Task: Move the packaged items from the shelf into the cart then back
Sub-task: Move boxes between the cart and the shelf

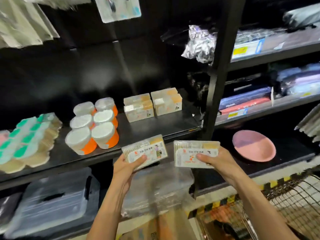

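Presently left hand (127, 164) and right hand (213, 159) each grasp a packet (144, 150) before the shelf (155, 129); transfer underway, direction undeterminable.

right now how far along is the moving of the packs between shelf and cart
Which leg this is cannot be told. In hand: the left hand grips one clear pack and the right hand grips another pack, both held in front of the shelf. Two stacks of matching packs sit on the shelf. The cart is at lower right, its contents unclear.
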